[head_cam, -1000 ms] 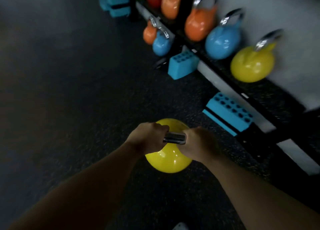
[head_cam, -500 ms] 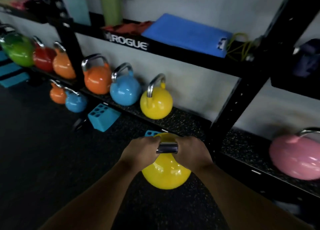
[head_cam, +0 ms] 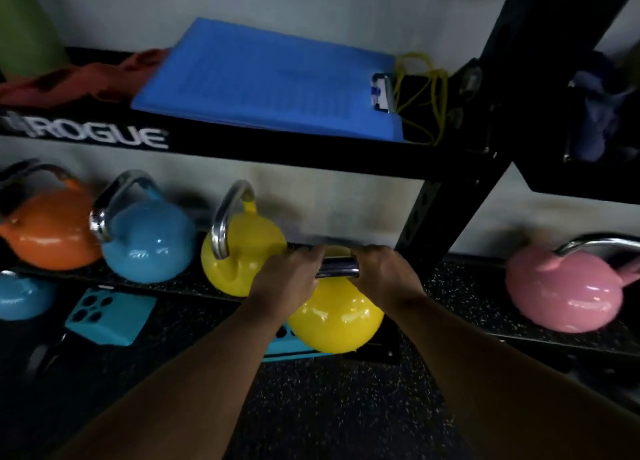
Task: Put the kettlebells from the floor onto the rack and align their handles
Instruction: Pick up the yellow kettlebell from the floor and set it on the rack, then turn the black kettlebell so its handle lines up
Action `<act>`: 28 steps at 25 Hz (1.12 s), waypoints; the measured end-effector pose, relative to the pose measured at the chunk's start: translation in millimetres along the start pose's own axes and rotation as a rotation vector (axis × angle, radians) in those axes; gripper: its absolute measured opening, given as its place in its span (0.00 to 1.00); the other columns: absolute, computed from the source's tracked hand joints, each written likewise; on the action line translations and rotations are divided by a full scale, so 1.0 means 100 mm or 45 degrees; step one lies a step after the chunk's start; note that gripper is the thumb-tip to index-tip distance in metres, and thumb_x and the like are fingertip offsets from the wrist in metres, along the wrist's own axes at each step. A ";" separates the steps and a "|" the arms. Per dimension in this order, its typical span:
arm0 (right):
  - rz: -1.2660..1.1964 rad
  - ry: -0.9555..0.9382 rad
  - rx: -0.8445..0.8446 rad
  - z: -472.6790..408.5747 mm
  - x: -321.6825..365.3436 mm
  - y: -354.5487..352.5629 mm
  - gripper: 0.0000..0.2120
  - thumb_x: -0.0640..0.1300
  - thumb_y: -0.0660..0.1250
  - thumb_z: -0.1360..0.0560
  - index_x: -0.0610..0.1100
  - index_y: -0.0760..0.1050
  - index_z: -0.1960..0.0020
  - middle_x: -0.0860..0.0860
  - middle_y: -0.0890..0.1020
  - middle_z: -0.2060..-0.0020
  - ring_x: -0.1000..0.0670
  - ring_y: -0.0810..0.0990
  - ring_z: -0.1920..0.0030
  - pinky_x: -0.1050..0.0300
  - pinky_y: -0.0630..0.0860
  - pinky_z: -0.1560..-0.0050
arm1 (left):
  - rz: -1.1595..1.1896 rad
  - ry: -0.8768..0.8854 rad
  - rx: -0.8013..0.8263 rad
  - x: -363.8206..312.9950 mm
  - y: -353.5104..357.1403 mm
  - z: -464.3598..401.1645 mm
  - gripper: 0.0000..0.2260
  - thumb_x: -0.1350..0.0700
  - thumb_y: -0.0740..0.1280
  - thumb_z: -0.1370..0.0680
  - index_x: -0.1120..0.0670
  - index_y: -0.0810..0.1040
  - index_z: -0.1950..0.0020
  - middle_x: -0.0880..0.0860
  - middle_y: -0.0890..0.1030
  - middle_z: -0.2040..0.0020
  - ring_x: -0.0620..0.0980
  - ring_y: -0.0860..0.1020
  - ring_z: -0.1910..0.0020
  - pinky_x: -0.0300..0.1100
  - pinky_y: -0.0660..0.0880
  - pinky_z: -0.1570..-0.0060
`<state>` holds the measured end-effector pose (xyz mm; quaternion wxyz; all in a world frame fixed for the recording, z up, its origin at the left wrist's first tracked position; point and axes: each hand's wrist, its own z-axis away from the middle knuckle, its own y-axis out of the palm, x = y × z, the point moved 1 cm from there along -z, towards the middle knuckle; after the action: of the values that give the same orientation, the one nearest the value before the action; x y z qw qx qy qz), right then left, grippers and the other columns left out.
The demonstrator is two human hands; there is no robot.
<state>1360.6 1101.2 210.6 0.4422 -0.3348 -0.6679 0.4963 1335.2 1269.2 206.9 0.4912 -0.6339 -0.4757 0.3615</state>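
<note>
We reach forward with both bare forearms, which converge toward the middle. Our left hand point(head_cam: 287, 279) and right hand point(head_cam: 388, 276) sit side by side, knuckles up, fingers curled tight around the steel handle point(head_cam: 337, 271) of the yellow kettlebell point(head_cam: 336, 317), which hangs below our fists.

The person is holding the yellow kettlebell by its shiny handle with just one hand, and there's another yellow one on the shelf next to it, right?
Not one hand: the head view shows both the left hand and the right hand on the held yellow kettlebell's handle. The other yellow kettlebell does sit on the shelf beside it.
</note>
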 end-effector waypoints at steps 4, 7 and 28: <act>-0.055 0.094 -0.013 -0.45 -0.18 0.08 0.09 0.41 0.70 0.27 0.43 0.75 0.49 0.42 0.82 0.53 0.40 0.81 0.53 0.51 0.75 0.57 | 0.021 0.041 0.021 0.19 0.21 -0.53 0.13 0.59 0.76 0.33 0.54 0.75 0.53 0.55 0.82 0.62 0.56 0.82 0.65 0.43 0.68 0.75; -0.076 0.168 -0.004 -0.64 -0.31 0.20 0.11 0.41 0.71 0.27 0.42 0.75 0.46 0.42 0.82 0.51 0.41 0.81 0.51 0.48 0.78 0.53 | 0.040 0.032 0.013 0.24 0.37 -0.77 0.14 0.58 0.75 0.30 0.54 0.75 0.49 0.55 0.83 0.58 0.56 0.83 0.60 0.43 0.68 0.71; -0.300 0.308 -0.024 -0.96 -0.45 0.42 0.22 0.46 0.67 0.24 0.43 0.67 0.33 0.40 0.73 0.40 0.39 0.71 0.40 0.46 0.72 0.42 | 0.538 -0.271 0.085 0.29 0.75 -1.09 0.19 0.58 0.66 0.23 0.56 0.65 0.34 0.59 0.72 0.41 0.58 0.71 0.42 0.52 0.74 0.47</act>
<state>1467.2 1108.2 169.9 0.5714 -0.3155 -0.6491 0.3906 1462.7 1261.4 163.0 0.3725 -0.6611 -0.3692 0.5365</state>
